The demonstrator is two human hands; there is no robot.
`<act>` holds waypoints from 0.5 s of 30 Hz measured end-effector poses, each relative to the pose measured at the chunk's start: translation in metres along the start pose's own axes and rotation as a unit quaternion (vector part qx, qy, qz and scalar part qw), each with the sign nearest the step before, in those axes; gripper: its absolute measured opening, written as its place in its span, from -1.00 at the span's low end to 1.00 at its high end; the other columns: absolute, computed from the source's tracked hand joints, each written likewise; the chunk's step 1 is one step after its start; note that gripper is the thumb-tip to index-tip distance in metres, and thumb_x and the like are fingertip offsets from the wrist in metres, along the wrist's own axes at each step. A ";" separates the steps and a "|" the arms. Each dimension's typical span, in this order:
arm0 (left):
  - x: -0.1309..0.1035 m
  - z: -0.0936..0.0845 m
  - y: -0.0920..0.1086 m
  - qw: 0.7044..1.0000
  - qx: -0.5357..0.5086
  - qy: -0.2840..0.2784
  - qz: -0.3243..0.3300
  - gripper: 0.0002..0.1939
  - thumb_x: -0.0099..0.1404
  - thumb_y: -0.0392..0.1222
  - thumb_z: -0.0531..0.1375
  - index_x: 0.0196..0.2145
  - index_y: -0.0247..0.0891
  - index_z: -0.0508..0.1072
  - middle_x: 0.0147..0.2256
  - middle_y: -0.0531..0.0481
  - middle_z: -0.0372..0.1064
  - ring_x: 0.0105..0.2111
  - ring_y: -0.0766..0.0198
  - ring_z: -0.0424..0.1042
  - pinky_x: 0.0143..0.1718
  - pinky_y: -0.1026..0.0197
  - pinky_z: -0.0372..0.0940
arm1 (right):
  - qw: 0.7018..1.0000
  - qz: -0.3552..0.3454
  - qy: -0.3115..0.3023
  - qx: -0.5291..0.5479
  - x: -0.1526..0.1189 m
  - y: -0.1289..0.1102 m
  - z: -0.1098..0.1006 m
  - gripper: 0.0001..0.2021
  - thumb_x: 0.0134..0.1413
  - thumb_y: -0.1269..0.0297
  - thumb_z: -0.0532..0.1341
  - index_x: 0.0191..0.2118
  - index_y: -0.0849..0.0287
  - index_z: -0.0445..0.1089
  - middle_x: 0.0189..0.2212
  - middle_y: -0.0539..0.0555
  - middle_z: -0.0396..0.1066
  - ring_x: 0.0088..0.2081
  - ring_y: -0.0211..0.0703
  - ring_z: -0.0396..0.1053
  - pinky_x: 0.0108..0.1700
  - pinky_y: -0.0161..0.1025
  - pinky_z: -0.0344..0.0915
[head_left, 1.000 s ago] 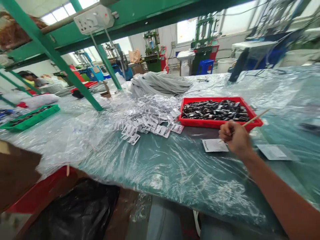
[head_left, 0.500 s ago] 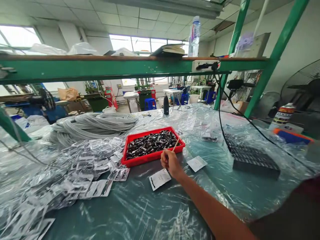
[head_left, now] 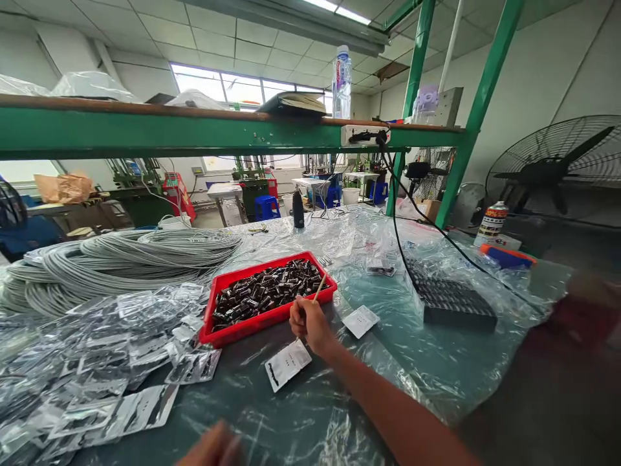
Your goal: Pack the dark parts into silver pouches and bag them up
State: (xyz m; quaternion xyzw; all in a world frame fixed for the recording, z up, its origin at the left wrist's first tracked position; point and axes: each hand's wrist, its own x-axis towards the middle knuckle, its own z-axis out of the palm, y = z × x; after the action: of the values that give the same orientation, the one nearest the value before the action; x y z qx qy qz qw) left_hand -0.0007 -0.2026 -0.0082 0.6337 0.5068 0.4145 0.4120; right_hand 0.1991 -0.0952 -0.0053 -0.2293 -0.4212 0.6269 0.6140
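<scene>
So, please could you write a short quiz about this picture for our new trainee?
1. What does the right hand hold?
2. True or false: the dark cylindrical bottle stands upright beyond the red rectangular plastic tray.
3. What fills that tray?
A) coiled grey cable
B) small dark shiny pieces
C) flat white packets

Key: 1. A thin, straight, pale stick. 2. True. 3. B.

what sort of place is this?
Probably a small factory or assembly workshop: a red tray full of small dark parts, a heap of silvery packets beside it, and green machines in the background.
</scene>
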 end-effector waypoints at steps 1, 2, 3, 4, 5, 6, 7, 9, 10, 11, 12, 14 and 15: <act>0.012 0.002 0.000 1.000 0.025 -0.007 0.004 -0.69 0.06 0.05 0.36 -0.20 0.07 0.53 -0.07 0.03 0.42 0.03 -0.07 0.34 0.04 -0.04 0.34 | 1.000 0.000 -0.001 0.002 0.000 -0.001 -0.001 -0.54 -0.06 -0.04 0.21 -0.72 0.14 0.10 -0.77 -0.18 -0.12 -0.73 -0.45 -0.22 -0.66 -0.36 -0.31; 0.026 0.006 0.000 0.999 0.043 -0.015 0.006 -0.59 -0.04 0.02 0.41 -0.18 0.03 0.54 -0.06 0.00 0.42 0.06 -0.11 0.32 0.12 -0.08 0.26 | 1.000 -0.002 -0.002 0.004 -0.001 -0.001 -0.003 -0.54 -0.07 -0.05 0.22 -0.72 0.14 0.10 -0.77 -0.18 -0.13 -0.73 -0.45 -0.23 -0.66 -0.36 -0.32; 0.038 0.010 -0.003 0.997 0.077 -0.024 0.013 -0.47 -0.15 -0.03 0.45 -0.15 -0.06 0.54 -0.04 -0.07 0.41 0.08 -0.17 0.30 0.19 -0.14 0.17 | 1.000 -0.004 -0.003 0.007 -0.001 -0.001 -0.005 -0.53 -0.06 -0.05 0.22 -0.72 0.14 0.09 -0.77 -0.18 -0.13 -0.73 -0.45 -0.24 -0.66 -0.36 -0.33; 0.050 0.015 -0.006 0.983 0.174 -0.051 0.038 -0.35 -0.19 -0.01 0.45 -0.08 -0.15 0.51 0.00 -0.16 0.38 0.09 -0.21 0.29 0.19 -0.19 0.15 | 1.000 -0.007 -0.003 0.010 -0.001 -0.001 -0.007 -0.52 -0.05 -0.05 0.22 -0.72 0.14 0.08 -0.77 -0.18 -0.13 -0.73 -0.45 -0.25 -0.65 -0.36 -0.33; 0.059 0.019 -0.011 0.963 0.249 -0.081 0.058 -0.28 -0.19 0.00 0.45 -0.03 -0.24 0.47 0.02 -0.23 0.35 0.08 -0.23 0.29 0.17 -0.20 0.17 | 1.000 -0.006 -0.003 0.013 -0.002 -0.001 -0.008 -0.51 -0.03 -0.05 0.21 -0.72 0.14 0.07 -0.76 -0.18 -0.14 -0.72 -0.45 -0.25 -0.65 -0.35 -0.33; 0.065 0.022 -0.015 0.946 0.300 -0.097 0.074 -0.30 -0.13 0.03 0.42 -0.01 -0.29 0.46 0.00 -0.26 0.35 0.06 -0.20 0.31 0.14 -0.18 0.20 | 1.000 -0.004 -0.004 0.015 -0.003 -0.001 -0.010 -0.50 -0.01 -0.05 0.21 -0.71 0.14 0.05 -0.76 -0.17 -0.14 -0.72 -0.45 -0.26 -0.65 -0.35 -0.33; 0.069 0.024 -0.019 0.929 0.343 -0.110 0.090 -0.34 -0.05 0.04 0.38 -0.01 -0.31 0.45 -0.03 -0.26 0.35 0.03 -0.16 0.34 0.10 -0.14 0.24 | 1.000 -0.002 -0.004 0.016 -0.004 0.000 -0.010 -0.50 0.01 -0.04 0.20 -0.71 0.14 0.04 -0.75 -0.17 -0.14 -0.71 -0.45 -0.26 -0.64 -0.35 -0.32; 0.069 0.028 -0.025 0.915 0.372 -0.114 0.109 -0.47 0.08 0.03 0.32 -0.04 -0.30 0.45 -0.09 -0.21 0.36 -0.04 -0.08 0.38 0.04 -0.07 0.29 | 1.000 0.005 -0.008 0.013 -0.007 0.001 -0.009 -0.49 0.03 -0.04 0.20 -0.71 0.15 0.02 -0.74 -0.17 -0.14 -0.71 -0.45 -0.25 -0.64 -0.35 -0.30; 0.067 0.029 -0.027 0.913 0.376 -0.109 0.113 -0.52 0.11 0.01 0.30 -0.06 -0.29 0.46 -0.10 -0.20 0.36 -0.05 -0.06 0.39 0.02 -0.05 0.30 | 1.000 0.009 -0.010 0.010 -0.009 0.003 -0.008 -0.48 0.03 -0.04 0.20 -0.71 0.15 0.01 -0.74 -0.17 -0.15 -0.71 -0.45 -0.25 -0.63 -0.35 -0.30; 0.064 0.030 -0.028 0.912 0.378 -0.106 0.116 -0.52 0.12 0.00 0.29 -0.05 -0.29 0.45 -0.10 -0.20 0.35 -0.06 -0.06 0.39 0.01 -0.04 0.31 | 1.000 0.014 -0.012 0.006 -0.010 0.005 -0.006 -0.48 0.03 -0.04 0.21 -0.71 0.15 0.01 -0.74 -0.17 -0.15 -0.71 -0.45 -0.25 -0.63 -0.35 -0.30; 0.060 0.030 -0.029 0.912 0.380 -0.103 0.117 -0.50 0.13 0.00 0.29 -0.02 -0.30 0.44 -0.09 -0.21 0.34 -0.05 -0.07 0.39 0.01 -0.04 0.31 | 1.000 0.017 -0.013 0.002 -0.011 0.008 -0.003 -0.47 0.03 -0.05 0.21 -0.71 0.15 0.00 -0.75 -0.17 -0.16 -0.71 -0.45 -0.26 -0.64 -0.35 -0.31; 0.056 0.033 -0.029 0.909 0.387 -0.097 0.121 -0.41 0.14 0.02 0.28 0.07 -0.32 0.39 -0.07 -0.24 0.32 -0.02 -0.10 0.36 0.02 -0.08 0.29 | 1.000 0.021 -0.009 -0.008 -0.012 0.016 0.001 -0.46 0.03 -0.07 0.20 -0.72 0.14 0.00 -0.75 -0.17 -0.16 -0.71 -0.45 -0.26 -0.64 -0.36 -0.30; 0.055 0.036 -0.029 0.908 0.389 -0.095 0.126 -0.37 0.15 0.05 0.27 0.10 -0.33 0.36 -0.05 -0.26 0.31 -0.01 -0.11 0.34 0.04 -0.09 0.27 | 1.000 0.020 -0.003 -0.013 -0.011 0.021 0.004 -0.45 0.04 -0.08 0.19 -0.72 0.14 -0.01 -0.75 -0.16 -0.16 -0.72 -0.45 -0.25 -0.64 -0.36 -0.30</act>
State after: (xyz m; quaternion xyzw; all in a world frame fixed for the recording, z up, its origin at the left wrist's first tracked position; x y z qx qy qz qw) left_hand 0.0320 -0.1482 -0.0408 0.8387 0.5023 0.1704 0.1237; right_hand 0.1857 -0.1048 -0.0232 -0.2440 -0.4267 0.6338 0.5973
